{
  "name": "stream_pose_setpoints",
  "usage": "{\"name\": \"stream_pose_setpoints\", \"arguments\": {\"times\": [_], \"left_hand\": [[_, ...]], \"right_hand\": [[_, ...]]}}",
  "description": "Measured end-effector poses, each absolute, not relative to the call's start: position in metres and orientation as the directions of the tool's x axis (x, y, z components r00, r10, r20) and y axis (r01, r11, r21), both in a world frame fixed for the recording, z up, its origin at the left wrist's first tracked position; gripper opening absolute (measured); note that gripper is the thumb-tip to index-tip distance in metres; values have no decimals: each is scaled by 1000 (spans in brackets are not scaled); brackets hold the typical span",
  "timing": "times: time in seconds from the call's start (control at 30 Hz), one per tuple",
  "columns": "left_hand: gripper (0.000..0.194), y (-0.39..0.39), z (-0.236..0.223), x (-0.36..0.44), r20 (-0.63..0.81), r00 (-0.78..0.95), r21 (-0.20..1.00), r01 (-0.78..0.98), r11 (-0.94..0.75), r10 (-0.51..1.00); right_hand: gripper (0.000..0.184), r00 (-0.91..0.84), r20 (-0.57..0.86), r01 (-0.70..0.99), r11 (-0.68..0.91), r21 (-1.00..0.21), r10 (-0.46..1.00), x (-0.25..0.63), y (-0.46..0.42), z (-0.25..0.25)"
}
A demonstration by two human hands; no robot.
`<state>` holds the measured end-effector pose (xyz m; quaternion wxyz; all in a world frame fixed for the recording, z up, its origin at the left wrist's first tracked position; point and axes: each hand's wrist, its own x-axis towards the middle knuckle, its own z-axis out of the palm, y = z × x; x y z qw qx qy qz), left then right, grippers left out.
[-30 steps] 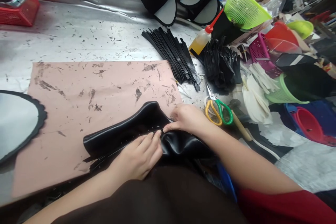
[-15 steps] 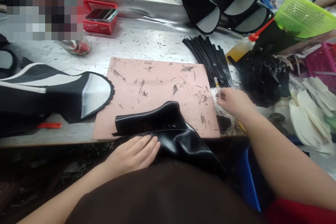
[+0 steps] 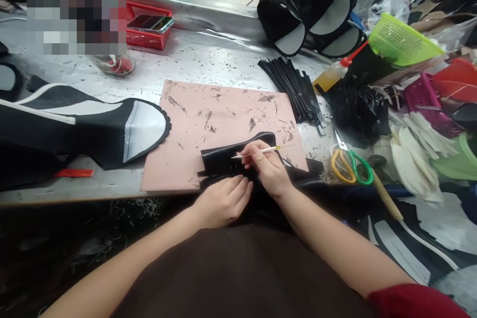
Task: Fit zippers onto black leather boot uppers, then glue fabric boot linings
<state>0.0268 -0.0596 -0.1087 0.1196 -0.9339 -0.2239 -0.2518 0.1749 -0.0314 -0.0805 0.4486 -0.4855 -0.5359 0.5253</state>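
A black, shiny leather piece [image 3: 218, 159] lies folded over the near edge of the pink board [image 3: 223, 114], a row of small pale marks along it. My left hand [image 3: 225, 198] rests flat on its near part, fingers stretched out side by side. Between the thumb and fingers of my right hand [image 3: 266, 166] is a thin white pen [image 3: 266, 150] with a yellow end. Its tip points left, close over the leather by the marks; whether it touches I cannot tell.
Black strips [image 3: 288, 89] fan out behind the board's right corner. Scissors [image 3: 350, 164] with yellow and green handles lie to the right. A black-and-white shoe upper [image 3: 93, 134] overlaps the board's left side. An amber bottle [image 3: 331, 77] and red basket [image 3: 149, 37] stand farther back.
My right hand has come left from beside the strips to above the leather, bringing the pen. The leather and my left hand sit farther right in view. The camera view has also shifted.
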Motion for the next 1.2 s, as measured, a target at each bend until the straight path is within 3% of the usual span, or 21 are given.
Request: {"name": "stream_pose_setpoints", "arguments": {"times": [0.3,0.73,1.0,1.1,1.2], "left_hand": [[26,-58,-111,-14,481,694,33,597,-802,536],[25,-55,-116,-15,520,651,145,570,-809,553],[23,-56,-117,-13,521,622,187,585,-789,585],[23,-58,-117,-17,535,603,211,583,-784,592],[25,-62,-115,-23,599,510,211,643,-736,618]], "right_hand": [[24,-26,-148,-149,-151,-977,989,175,-20,-96],[21,5,-25,80,-26,-996,1000,159,-29,-89],[19,40,-32,80,-36,-996,999,157,-35,-82],[20,-10,60,165,61,-984,998,168,-47,-51],[28,-74,284,453,286,-844,956,201,-49,-16]]}}
